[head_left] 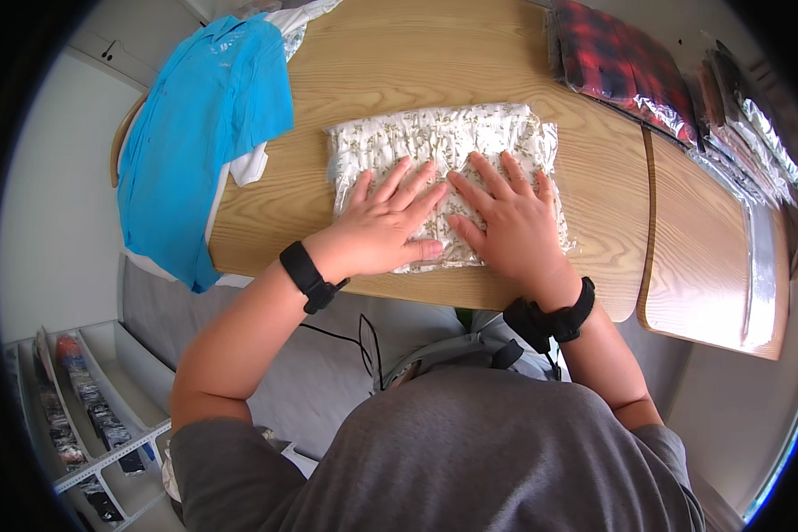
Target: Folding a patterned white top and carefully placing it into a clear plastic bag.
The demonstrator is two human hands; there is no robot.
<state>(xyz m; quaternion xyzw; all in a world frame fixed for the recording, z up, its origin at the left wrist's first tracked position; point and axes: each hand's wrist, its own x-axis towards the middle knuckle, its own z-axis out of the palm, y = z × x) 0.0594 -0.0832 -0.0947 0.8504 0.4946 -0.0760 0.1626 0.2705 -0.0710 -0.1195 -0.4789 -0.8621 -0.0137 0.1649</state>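
Observation:
A folded white garment with a small floral print (452,133) lies on the wooden table in front of me, inside a clear plastic bag. Flat on its left half rests my left hand (386,226), fingers spread. My right hand (514,226) presses on the right half, its fingers also stretched out and apart. Both palms touch the package, and the two hands are close together without overlapping. Neither hand grips anything. Parts of the garment's near edge are hidden under the hands.
A blue shirt (208,133) drapes over the table's left end, above white cloth. At the far right lie a bagged red-and-black plaid garment (621,66) and a stack of bagged clothes (740,124). Clear plastic bags (761,275) hang near the right edge. A divided storage rack (106,399) stands lower left.

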